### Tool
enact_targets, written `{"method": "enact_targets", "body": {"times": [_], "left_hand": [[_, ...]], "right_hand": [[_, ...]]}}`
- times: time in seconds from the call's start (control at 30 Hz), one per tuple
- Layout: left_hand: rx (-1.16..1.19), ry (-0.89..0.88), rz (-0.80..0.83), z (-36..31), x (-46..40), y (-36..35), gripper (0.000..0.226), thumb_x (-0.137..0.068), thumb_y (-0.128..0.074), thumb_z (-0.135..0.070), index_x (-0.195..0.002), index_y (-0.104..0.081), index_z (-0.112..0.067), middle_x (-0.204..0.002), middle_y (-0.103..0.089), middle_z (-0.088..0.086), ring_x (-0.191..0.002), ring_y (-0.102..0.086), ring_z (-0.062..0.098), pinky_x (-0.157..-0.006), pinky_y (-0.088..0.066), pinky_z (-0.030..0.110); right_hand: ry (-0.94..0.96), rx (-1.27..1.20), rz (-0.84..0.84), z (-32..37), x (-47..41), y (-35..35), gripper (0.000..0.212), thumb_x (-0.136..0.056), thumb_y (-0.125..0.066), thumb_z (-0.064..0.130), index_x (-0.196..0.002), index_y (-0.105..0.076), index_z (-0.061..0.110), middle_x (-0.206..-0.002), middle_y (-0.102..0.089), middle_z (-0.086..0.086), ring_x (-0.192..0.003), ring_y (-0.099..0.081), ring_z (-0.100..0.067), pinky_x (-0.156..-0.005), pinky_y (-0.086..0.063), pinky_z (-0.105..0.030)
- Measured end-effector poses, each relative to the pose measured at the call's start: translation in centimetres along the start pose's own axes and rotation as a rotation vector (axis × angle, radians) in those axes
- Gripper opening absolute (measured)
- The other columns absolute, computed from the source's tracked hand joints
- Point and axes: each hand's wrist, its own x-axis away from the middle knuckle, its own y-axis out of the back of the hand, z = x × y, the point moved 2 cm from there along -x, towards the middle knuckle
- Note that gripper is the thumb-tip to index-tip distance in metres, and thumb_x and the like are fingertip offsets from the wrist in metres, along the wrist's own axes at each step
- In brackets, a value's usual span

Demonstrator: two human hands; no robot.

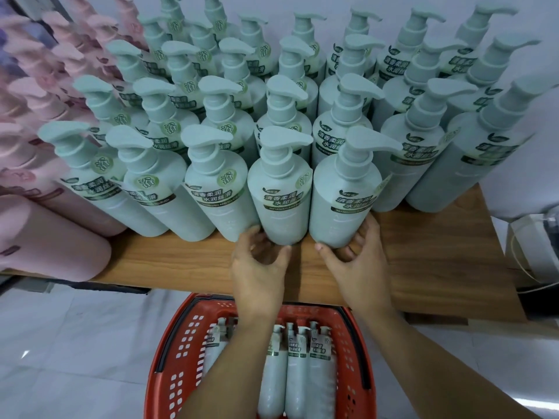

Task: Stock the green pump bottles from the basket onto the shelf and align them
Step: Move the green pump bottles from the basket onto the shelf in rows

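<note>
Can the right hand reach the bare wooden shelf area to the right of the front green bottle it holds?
Probably yes. The right hand sits beside the bare brown wooden shelf area, and nothing stands there in front of the next green plastic pump bottle.

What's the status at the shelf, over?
Left hand and right hand on two front-row green bottles, squaring them. More bottles in red basket. Nothing in the way.

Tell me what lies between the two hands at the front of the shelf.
In the head view, only bare wooden shelf lies between the left hand and right hand, each at a front-row green bottle's base.
</note>
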Motion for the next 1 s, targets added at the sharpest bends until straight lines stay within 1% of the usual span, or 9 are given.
{"method": "enact_targets", "body": {"times": [0.07, 0.13, 0.23, 0.37, 0.57, 0.7, 0.83, 0.9, 1.0], "left_hand": [[-0.003, -0.012, -0.083, 0.2, -0.6, 2.1, 0.043, -0.074, -0.084, -0.025, -0.104, -0.054, -0.035, -0.101, -0.064, -0.017, -0.092, -0.063, -0.006, -0.088, -0.057, 0.035], [0.014, -0.006, -0.149, 0.0, -1.6, 3.3, 0.049, -0.074, -0.084, -0.026, -0.108, -0.050, -0.036, -0.107, -0.062, -0.018, -0.096, -0.062, -0.006, -0.091, -0.056, 0.034], [-0.040, -0.016, -0.199, -0.4, -3.0, 3.5, 0.058, -0.071, -0.085, -0.033, -0.120, -0.053, -0.034, -0.111, -0.065, -0.017, -0.103, -0.063, 0.003, -0.095, -0.053, 0.038], [-0.039, 0.015, -0.230, 0.3, -3.7, 3.4, 0.059, -0.067, -0.088, -0.035, -0.117, -0.057, -0.030, -0.110, -0.068, -0.011, -0.103, -0.066, 0.010, -0.095, -0.053, 0.041], [-0.070, -0.015, -0.272, 0.3, -3.8, 3.2, 0.057, -0.063, -0.090, -0.037, -0.111, -0.060, -0.030, -0.102, -0.068, -0.016, -0.098, -0.065, 0.004, -0.092, -0.054, 0.038], [-0.024, -0.016, -0.204, 0.5, -4.0, 3.4, 0.059, -0.066, -0.089, -0.034, -0.116, -0.058, -0.032, -0.108, -0.067, -0.016, -0.102, -0.064, 0.003, -0.093, -0.054, 0.036], [-0.041, -0.084, -0.029, 2.0, -1.4, 5.6, 0.053, -0.079, -0.081, -0.023, -0.124, -0.055, -0.033, -0.117, -0.063, -0.014, -0.107, -0.063, 0.002, -0.083, -0.053, 0.015], [-0.083, -0.107, 0.007, 4.5, 1.5, 7.8, 0.040, -0.085, -0.074, -0.021, -0.120, -0.059, -0.033, -0.115, -0.066, -0.013, -0.105, -0.064, 0.004, -0.083, -0.053, 0.015], [-0.172, -0.065, 0.012, 9.6, 5.8, 11.0, 0.033, -0.087, -0.070, -0.019, -0.113, -0.062, -0.037, -0.106, -0.069, -0.015, -0.096, -0.067, 0.004, -0.078, -0.050, 0.013]], "right_hand": [[-0.010, 0.001, 0.018, -0.1, -0.2, 0.2, 0.096, -0.062, -0.083, 0.058, -0.144, -0.033, 0.050, -0.138, -0.055, 0.024, -0.113, -0.055, 0.019, -0.098, -0.055, -0.041], [-0.012, -0.010, 0.032, -0.1, -0.3, 0.3, 0.095, -0.064, -0.083, 0.057, -0.144, -0.034, 0.050, -0.139, -0.053, 0.025, -0.114, -0.054, 0.019, -0.098, -0.055, -0.039], [-0.012, -0.017, 0.031, -0.1, -0.3, 0.2, 0.091, -0.066, -0.083, 0.057, -0.143, -0.034, 0.050, -0.138, -0.054, 0.025, -0.113, -0.055, 0.018, -0.097, -0.056, -0.039], [-0.014, 0.016, 0.006, 0.1, -0.5, 0.1, 0.089, -0.065, -0.081, 0.058, -0.140, -0.035, 0.051, -0.137, -0.056, 0.023, -0.110, -0.059, 0.015, -0.095, -0.057, -0.039], [-0.013, 0.043, -0.031, 0.2, -0.4, -0.1, 0.088, -0.064, -0.081, 0.061, -0.138, -0.035, 0.052, -0.131, -0.057, 0.029, -0.105, -0.059, 0.019, -0.091, -0.059, -0.037], [-0.017, 0.019, 0.002, 0.4, -0.5, 0.0, 0.088, -0.066, -0.084, 0.056, -0.140, -0.036, 0.048, -0.133, -0.058, 0.024, -0.112, -0.061, 0.010, -0.093, -0.058, -0.038], [-0.028, -0.053, 0.096, 0.7, 0.7, 0.8, 0.092, -0.075, -0.085, 0.037, -0.150, -0.032, 0.040, -0.144, -0.050, 0.021, -0.128, -0.052, 0.005, -0.103, -0.051, -0.035], [-0.025, -0.033, 0.101, 0.3, 3.1, 1.4, 0.091, -0.078, -0.081, 0.042, -0.152, -0.029, 0.044, -0.149, -0.044, 0.023, -0.131, -0.045, 0.010, -0.105, -0.047, -0.027], [0.010, -0.042, 0.058, -1.2, 9.2, 1.4, 0.076, -0.080, -0.072, 0.057, -0.147, -0.037, 0.046, -0.143, -0.049, 0.025, -0.128, -0.050, 0.008, -0.095, -0.047, -0.011]]}}
